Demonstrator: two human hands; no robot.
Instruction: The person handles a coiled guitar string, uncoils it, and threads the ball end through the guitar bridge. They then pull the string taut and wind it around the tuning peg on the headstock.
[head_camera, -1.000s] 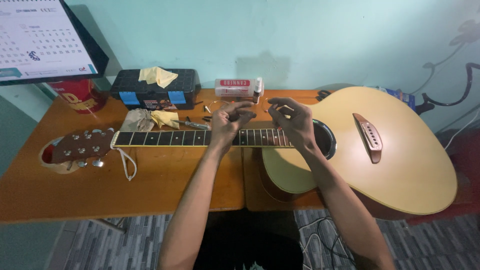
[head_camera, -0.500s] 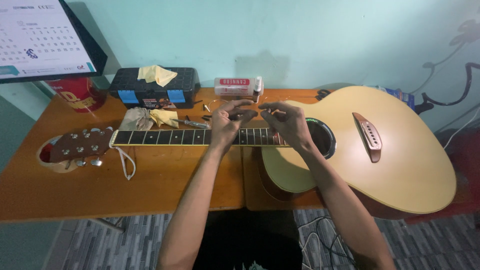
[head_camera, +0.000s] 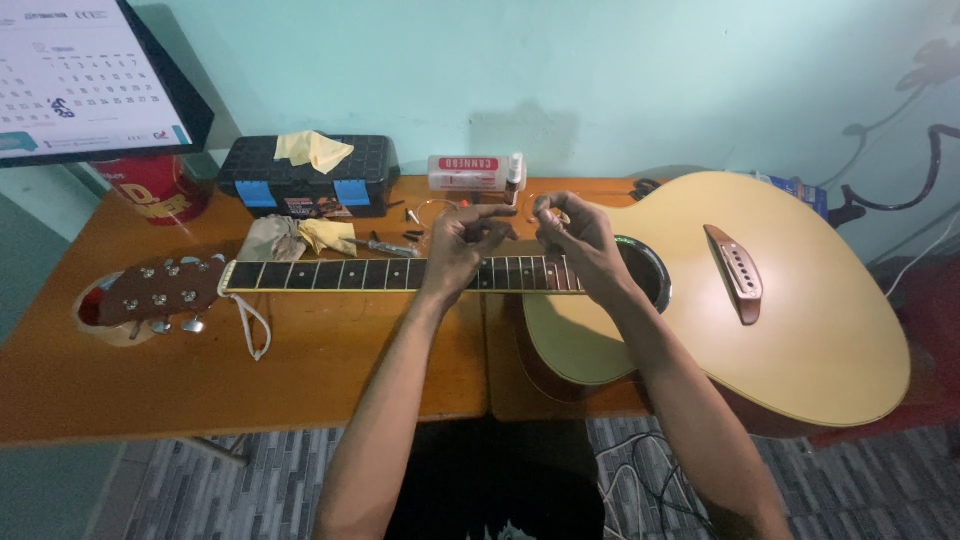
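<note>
A pale yellow acoustic guitar (head_camera: 800, 320) lies flat on the orange wooden table (head_camera: 200, 380), its neck (head_camera: 340, 274) pointing left to the headstock (head_camera: 160, 290). No strings show on the fretboard. Both my hands hover over the neck near the sound hole (head_camera: 650, 272). My left hand (head_camera: 462, 245) and my right hand (head_camera: 572, 235) pinch their fingertips close together on a thin string, which is barely visible; a faint loop of it (head_camera: 432, 208) curls behind my left hand.
A black toolbox (head_camera: 300, 185) with blue latches and a yellow cloth on top stands at the back. Beside it are a white box (head_camera: 465, 172), a small bottle (head_camera: 515, 172), crumpled cloths (head_camera: 300, 238) and a screwdriver (head_camera: 385, 246). A red tin (head_camera: 150, 190) and a calendar (head_camera: 85, 80) stand at left.
My right hand has moved left, closer to my left hand, above the neck. The guitar and the table's objects have not moved.
</note>
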